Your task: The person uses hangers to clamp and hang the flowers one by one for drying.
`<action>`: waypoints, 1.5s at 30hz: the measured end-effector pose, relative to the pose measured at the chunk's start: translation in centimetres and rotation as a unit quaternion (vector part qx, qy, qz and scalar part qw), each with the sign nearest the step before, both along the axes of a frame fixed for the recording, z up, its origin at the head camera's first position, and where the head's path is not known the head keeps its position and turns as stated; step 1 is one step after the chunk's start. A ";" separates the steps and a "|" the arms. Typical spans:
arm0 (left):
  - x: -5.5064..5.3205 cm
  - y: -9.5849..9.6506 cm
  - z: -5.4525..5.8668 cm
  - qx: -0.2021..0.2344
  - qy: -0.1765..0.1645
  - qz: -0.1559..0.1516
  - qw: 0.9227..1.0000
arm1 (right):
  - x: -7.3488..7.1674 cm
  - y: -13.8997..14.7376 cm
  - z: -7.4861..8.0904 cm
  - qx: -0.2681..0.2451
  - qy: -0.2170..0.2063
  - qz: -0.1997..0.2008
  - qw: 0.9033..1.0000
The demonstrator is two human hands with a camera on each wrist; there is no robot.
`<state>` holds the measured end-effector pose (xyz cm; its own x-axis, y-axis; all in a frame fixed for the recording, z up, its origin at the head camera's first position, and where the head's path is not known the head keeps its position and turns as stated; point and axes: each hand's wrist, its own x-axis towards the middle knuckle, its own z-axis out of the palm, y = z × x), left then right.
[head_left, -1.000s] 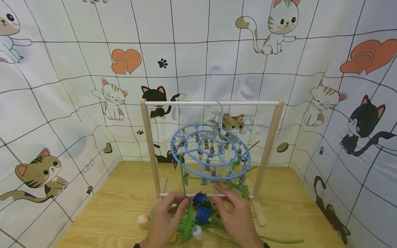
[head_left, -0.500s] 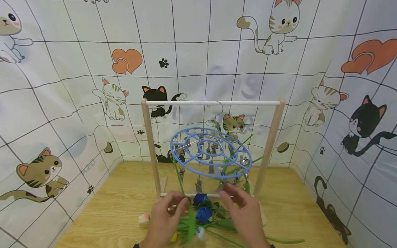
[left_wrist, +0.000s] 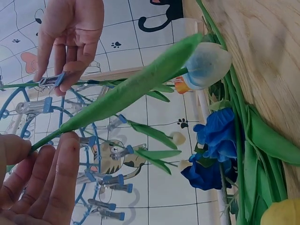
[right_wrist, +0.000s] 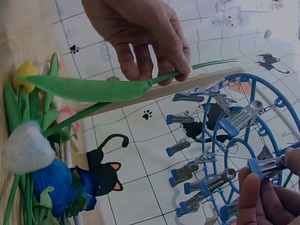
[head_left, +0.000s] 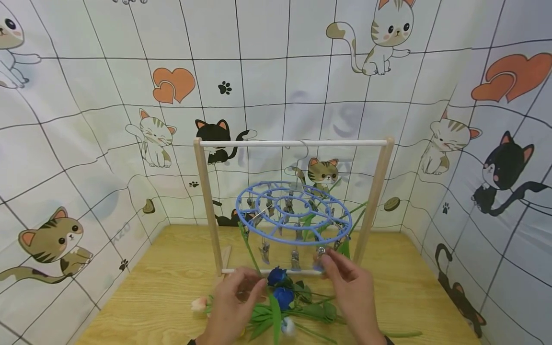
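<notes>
L hand [head_left: 235,299] pinches green-stemmed white-blue tulip [left_wrist: 209,65], R hand [head_left: 353,287] silver blue-tipped metal clip [right_wrist: 266,167]; tugging cd swing round blue plastic hanger [head_left: 297,243], poss. losing clip.

The white-and-blue tulip [left_wrist: 131,91] hangs bloom-down, in front of and below the round blue clip hanger [head_left: 302,244]. The left hand [head_left: 235,304] pinches its green stem just above a long, broad leaf; the stem's upper end slants toward the hanger's left edge. Below the hanger's near right edge, the right hand [head_left: 353,292] pinches a silvery metal clip [right_wrist: 267,168] with blue tips. The hanger's disc tilts slightly, more clips dangling beneath it.
</notes>
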<state>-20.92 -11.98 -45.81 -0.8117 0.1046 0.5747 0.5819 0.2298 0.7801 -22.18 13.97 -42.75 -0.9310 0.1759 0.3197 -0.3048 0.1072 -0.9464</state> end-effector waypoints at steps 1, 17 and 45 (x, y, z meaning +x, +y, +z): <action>0.0 0.1 0.0 -0.002 -0.002 0.000 1.000 | -0.1 0.0 0.0 -0.004 -0.004 0.002 1.000; 0.4 0.8 0.7 0.034 -0.006 -0.064 0.997 | -0.5 0.1 0.9 -0.009 0.016 0.095 0.995; 1.9 2.4 3.7 0.060 -0.004 -0.151 0.987 | -0.6 -0.4 2.0 0.004 0.014 0.202 0.979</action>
